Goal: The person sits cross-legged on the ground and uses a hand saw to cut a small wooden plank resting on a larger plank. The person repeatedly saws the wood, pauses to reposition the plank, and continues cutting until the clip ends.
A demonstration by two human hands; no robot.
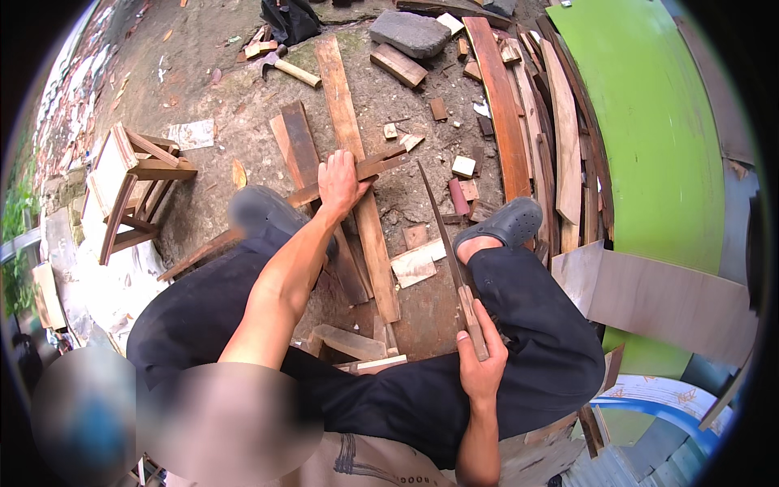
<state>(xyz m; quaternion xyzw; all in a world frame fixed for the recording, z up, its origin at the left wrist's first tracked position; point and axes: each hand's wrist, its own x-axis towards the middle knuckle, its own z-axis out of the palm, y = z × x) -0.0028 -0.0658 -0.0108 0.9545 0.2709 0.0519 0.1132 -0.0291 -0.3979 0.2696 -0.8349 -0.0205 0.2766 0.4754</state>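
Note:
My left hand (341, 185) is closed over a narrow dark wooden strip (385, 162), which lies slanting across other boards on the ground. Beneath it runs a longer, lighter plank (373, 235), with a dark board (300, 142) to its left. In my right hand (481, 357) is the wooden handle of a handsaw (442, 223). Its thin dark blade points up and away, and its tip is near the strip's right end but apart from it. The strip's left part passes near my left shoe (272, 217).
A hammer (294, 70) lies at the far left, near a small wooden stool (134, 183). Long boards (560, 130) are stacked on the right beside a green panel (649, 122). A grey stone block (410, 34) sits at the back. Small offcuts (463, 166) litter the ground.

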